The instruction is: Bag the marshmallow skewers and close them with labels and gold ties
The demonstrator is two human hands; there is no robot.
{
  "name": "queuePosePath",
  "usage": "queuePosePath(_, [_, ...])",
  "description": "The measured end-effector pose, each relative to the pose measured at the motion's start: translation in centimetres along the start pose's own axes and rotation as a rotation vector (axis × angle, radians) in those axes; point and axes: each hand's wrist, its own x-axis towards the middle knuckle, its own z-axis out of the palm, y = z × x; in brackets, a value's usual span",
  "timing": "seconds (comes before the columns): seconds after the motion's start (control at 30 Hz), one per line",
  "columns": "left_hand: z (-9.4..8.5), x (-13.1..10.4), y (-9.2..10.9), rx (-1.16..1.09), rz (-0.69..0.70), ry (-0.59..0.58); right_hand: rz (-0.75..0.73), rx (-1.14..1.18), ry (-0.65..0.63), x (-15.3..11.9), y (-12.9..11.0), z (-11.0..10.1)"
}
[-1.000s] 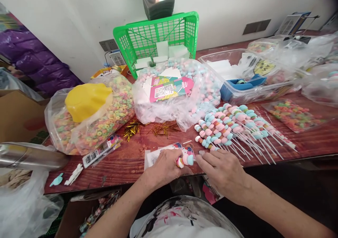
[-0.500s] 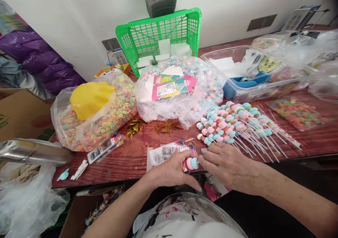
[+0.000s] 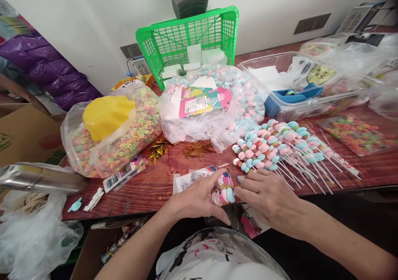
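Observation:
My left hand (image 3: 199, 195) is cupped around a printed clear plastic bag (image 3: 226, 180), thumb and index finger apart on either side of it. Inside its mouth sits a marshmallow skewer (image 3: 226, 196), pink with a pale blue end piece; the rest is hidden by the hand and print. My right hand (image 3: 264, 195) is closed, its bent fingertips right at the skewer's blue end; the stick itself is out of sight. Under the left hand lie more flat printed bags (image 3: 189, 180). Just beyond the right hand is a pile of marshmallow skewers (image 3: 264, 147) with white sticks.
Behind stand a bag of candy rings (image 3: 133, 126), a bag of marshmallows (image 3: 248, 102) with printed cards on top, and a green basket (image 3: 186, 27). Gold twist ties (image 3: 158, 149) lie mid-table. A clear bin (image 3: 295, 110) stands right, a steel flask (image 3: 40, 178) left.
The left index finger has lifted away from the candy, showing more of the skewer under clear plastic. The right hand has stayed almost where it was.

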Motion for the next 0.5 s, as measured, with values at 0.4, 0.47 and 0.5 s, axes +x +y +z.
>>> queuePosePath(0.4, [1.2, -0.7, -0.6, 0.289, -0.066, 0.299, 0.031, -0.246, -0.064, 1.3, 1.1, -2.1])
queuePosePath(0.47, [1.1, -0.6, -0.3, 0.274, -0.066, 0.303, 0.045, -0.252, -0.085, 1.7, 0.5, -1.9])
queuePosePath(0.5, [1.2, -0.5, -0.3, 0.262, -0.060, 0.303, 0.050, -0.252, -0.098, 1.9, 0.2, -1.7])
